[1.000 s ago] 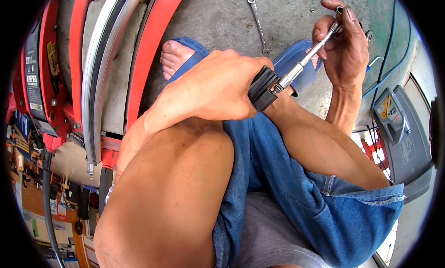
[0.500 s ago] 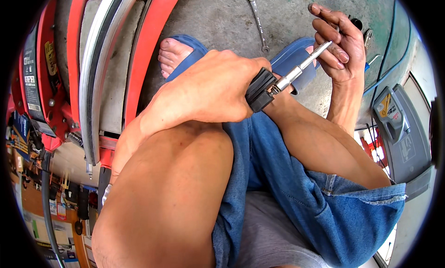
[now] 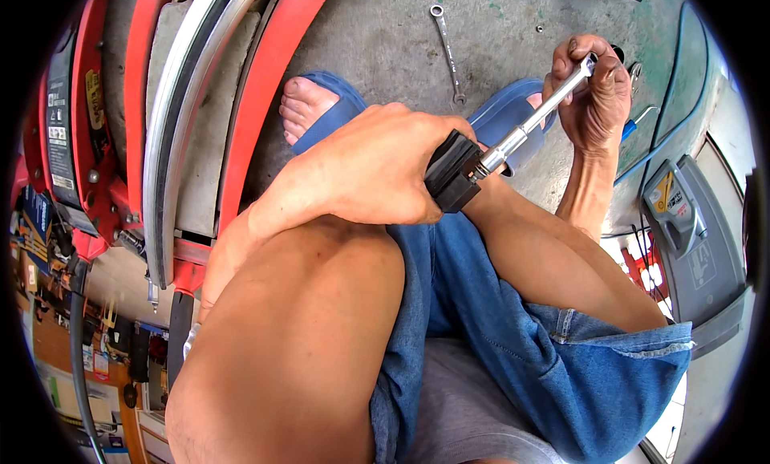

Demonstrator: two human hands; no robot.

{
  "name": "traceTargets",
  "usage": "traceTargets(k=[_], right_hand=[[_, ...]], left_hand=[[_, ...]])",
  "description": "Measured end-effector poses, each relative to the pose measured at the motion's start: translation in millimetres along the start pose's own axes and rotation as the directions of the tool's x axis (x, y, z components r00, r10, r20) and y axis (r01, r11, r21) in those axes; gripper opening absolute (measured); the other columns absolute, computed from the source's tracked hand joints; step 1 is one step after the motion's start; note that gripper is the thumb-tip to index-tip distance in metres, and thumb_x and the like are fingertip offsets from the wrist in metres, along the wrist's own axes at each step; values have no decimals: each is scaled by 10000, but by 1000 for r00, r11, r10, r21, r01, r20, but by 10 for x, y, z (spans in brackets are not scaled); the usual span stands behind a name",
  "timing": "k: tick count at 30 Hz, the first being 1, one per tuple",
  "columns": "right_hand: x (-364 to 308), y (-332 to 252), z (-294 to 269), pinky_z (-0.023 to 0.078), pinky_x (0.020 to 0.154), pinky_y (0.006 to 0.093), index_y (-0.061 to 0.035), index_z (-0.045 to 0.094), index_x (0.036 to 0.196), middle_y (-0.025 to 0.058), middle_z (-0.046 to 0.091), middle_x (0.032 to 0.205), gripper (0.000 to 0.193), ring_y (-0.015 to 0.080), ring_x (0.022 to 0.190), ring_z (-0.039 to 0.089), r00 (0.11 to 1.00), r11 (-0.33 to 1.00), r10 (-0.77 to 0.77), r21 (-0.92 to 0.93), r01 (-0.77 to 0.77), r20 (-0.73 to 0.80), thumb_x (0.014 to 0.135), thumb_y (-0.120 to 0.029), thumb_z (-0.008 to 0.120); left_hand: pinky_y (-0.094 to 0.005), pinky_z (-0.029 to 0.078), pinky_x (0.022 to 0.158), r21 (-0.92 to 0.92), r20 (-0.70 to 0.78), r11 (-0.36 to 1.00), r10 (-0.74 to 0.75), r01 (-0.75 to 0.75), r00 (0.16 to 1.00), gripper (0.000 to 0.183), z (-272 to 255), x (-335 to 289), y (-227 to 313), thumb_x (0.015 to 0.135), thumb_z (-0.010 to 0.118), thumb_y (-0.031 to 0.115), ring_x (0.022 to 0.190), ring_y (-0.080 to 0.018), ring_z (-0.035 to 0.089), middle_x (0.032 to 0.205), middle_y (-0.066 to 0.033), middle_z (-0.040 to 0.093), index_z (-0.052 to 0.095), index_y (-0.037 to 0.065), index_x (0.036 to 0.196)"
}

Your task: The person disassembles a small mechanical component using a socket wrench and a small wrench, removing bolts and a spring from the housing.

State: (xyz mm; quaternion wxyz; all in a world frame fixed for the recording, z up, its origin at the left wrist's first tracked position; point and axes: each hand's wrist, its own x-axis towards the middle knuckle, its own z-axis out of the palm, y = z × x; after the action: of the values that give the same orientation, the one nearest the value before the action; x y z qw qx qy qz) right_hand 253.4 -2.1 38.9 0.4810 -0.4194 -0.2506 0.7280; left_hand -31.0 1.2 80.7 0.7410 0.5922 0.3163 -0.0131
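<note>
My left hand (image 3: 361, 163), closed, holds a black block-shaped part (image 3: 453, 171) above my knees. A threaded end sticks out of this part, and the socket of a chrome socket wrench (image 3: 529, 125) sits over it. The wrench's long shaft slants up and to the right. Around its far end are the curled fingers of my right hand (image 3: 597, 103), which partly hide that end. Whatever my left palm covers of the black part cannot be seen.
A combination wrench (image 3: 447, 51) and a small nut (image 3: 540, 28) lie on the concrete floor. Red curved frames (image 3: 273, 87) stand at the left. A blue-handled tool (image 3: 634, 127), a blue cable (image 3: 678, 79) and a grey case (image 3: 694, 239) are at the right.
The fingers of my right hand have curled onto the wrench's far end; before, they were loosely spread beside it. The nut on the floor now shows. My left hand keeps its hold.
</note>
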Motion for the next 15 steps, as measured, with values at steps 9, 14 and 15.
traceTargets(k=[9,14,15], right_hand=[[11,-171,284,369,420,250,48,708,831,26,567,668,357,86,473,479,904,655,-342,-755,34,-255,927,-283,800],[14,-213,367,350,445,226,14,717,772,-9,586,613,342,44,502,483,865,416,-393,-899,-137,-313,917,-280,813],[29,-187,370,347,466,210,2,724,770,-33,596,584,339,19,518,478,857,325,-415,-930,-173,-304,912,-291,819]], left_hand=[[-421,555,756,73,-42,996,-52,55,998,559,-5,-4,-2,628,783,56,856,-364,732,878,-184,737,670,22,1175],[-429,554,754,108,-42,992,-56,61,998,590,-3,30,-32,600,780,41,874,-380,730,884,-200,738,670,25,1180],[-430,553,755,119,-55,990,-70,76,996,592,0,18,-36,599,781,41,878,-381,729,883,-202,738,670,27,1181]])
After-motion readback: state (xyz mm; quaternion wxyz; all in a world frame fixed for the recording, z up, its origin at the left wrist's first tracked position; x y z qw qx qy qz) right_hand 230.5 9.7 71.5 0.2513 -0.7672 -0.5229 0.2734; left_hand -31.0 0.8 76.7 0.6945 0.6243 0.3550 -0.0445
